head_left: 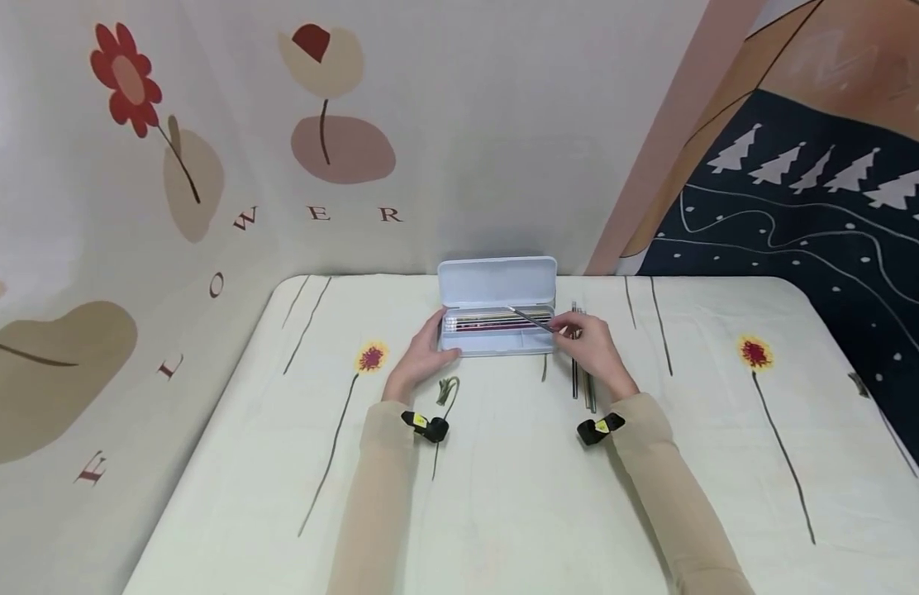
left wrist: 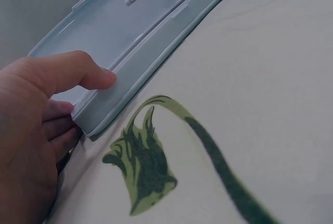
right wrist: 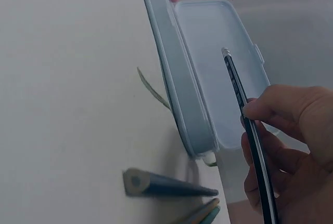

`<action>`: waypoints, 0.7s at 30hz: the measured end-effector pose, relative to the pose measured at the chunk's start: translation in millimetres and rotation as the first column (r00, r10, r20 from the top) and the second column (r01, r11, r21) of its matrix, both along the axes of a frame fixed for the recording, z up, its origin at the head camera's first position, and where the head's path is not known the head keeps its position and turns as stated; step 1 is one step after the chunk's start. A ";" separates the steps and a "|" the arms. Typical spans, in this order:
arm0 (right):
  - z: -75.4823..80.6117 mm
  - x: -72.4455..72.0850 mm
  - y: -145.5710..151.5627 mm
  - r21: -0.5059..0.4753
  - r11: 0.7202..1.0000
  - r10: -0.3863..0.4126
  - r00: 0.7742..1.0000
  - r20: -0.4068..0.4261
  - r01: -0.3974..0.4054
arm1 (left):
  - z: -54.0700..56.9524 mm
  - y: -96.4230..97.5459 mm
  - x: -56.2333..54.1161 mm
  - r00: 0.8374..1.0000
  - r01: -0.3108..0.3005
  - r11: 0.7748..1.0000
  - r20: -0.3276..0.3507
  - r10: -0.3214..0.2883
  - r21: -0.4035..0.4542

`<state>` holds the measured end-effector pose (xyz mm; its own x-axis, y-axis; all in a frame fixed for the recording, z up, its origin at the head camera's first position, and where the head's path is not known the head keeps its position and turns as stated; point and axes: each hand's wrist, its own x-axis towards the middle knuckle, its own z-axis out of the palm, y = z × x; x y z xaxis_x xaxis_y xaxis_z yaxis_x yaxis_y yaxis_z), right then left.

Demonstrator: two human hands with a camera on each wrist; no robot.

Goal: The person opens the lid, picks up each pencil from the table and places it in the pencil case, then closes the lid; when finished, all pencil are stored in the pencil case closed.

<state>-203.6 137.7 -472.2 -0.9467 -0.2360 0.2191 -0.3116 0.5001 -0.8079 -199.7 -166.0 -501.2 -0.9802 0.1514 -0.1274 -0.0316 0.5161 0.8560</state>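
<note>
A pale blue pencil case lies near the table's far edge with its lid raised. Several pencils lie lengthwise inside it. My left hand grips the case's left end, thumb on the front wall and fingers around the corner. Between thumb and fingers, my right hand pinches a dark striped pencil. That pencil slants over the right part of the case, its white-tipped end towards the left. Below the right hand, a few loose pencils rest on the cloth to the right of the case.
A white cloth printed with flowers covers the table. Behind the case hangs a printed curtain, with a dark tree-patterned cloth at the right. Both wrists wear small black cameras.
</note>
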 end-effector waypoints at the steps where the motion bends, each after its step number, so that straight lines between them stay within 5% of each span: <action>1: -0.3 -1.0 -1.5 0.000 1.000 0.009 1.000 -0.004 -0.009 | -0.2 0.0 0.1 1.000 -0.001 1.000 0.001 0.001 0.000; 21: -0.5 -24.2 -37.6 0.076 0.989 0.129 0.992 0.020 -0.130 | 0.2 -2.0 0.8 1.000 0.007 0.999 -0.013 -0.007 0.033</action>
<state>-227.8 100.1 -472.7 -0.9102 -0.3722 0.1818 -0.3661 0.5175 -0.7734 -199.0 -168.0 -500.9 -0.9807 0.1622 -0.1094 -0.0167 0.4876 0.8729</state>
